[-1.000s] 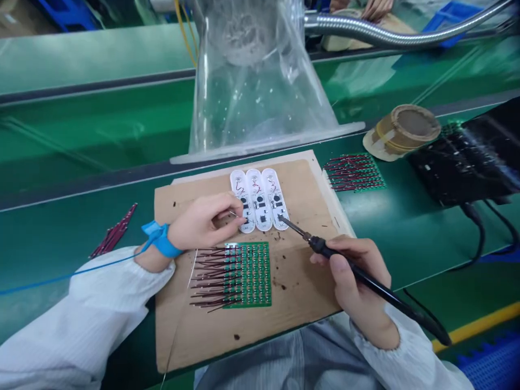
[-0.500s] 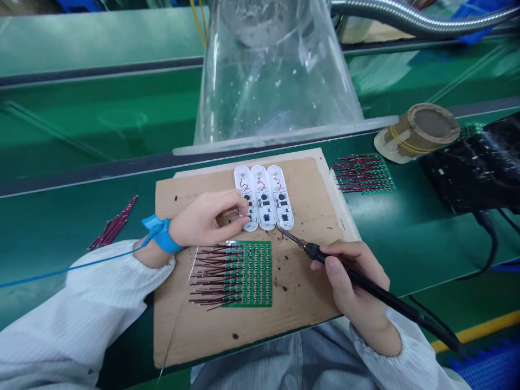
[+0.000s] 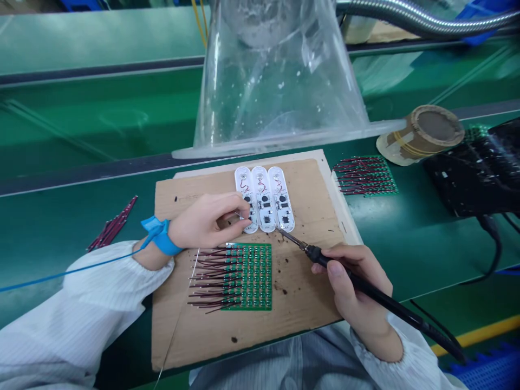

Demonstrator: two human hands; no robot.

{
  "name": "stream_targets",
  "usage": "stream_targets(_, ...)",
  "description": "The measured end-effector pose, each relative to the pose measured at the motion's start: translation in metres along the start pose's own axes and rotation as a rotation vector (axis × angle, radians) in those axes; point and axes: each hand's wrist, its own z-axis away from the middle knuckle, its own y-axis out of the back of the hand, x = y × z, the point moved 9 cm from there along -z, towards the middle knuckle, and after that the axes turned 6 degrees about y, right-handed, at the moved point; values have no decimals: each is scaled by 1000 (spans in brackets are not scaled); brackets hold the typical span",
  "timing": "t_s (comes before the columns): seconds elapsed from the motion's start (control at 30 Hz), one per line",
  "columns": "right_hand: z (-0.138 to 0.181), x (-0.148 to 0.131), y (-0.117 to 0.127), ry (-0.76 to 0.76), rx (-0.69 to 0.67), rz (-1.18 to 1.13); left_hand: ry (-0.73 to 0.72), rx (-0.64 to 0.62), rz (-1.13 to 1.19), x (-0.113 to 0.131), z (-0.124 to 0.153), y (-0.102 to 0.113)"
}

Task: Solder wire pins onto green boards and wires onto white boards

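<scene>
Off the lower black chip (image 3: pixel 286 220) of the right-hand white, round-ended circuit board (image 3: pixel 281 199), the tip of the black, pen-shaped soldering iron (image 3: pixel 377 294) had shifted in the head view to that board's lower-left edge, which suggested it was no longer working on the chip. With its fingers clamped around the iron's handle, the right hand (image 3: pixel 359 311) stayed low, while the left hand (image 3: pixel 207 219) had thumb and forefinger together, apparently pinching a thin silvery wire (image 3: pixel 195 265) at the left-hand white board (image 3: pixel 245 185). Both boards lay on the brown cardboard sheet (image 3: pixel 195 336), a matching middle board (image 3: pixel 266 201) between them.
</scene>
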Motion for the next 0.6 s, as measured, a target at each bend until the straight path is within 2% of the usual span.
stream_targets(0.1, 1, 1, 2, -2, 23, -47, -5, 7, 1, 0, 0, 1)
stream_targets(0.4, -4, -3, -7, 16, -64, 18, 16, -10, -5, 0, -1, 0)
stream_targets(0.6, -2, -2, -2, 17, -6, -36, -10, 2, 5, 2, -1, 2)
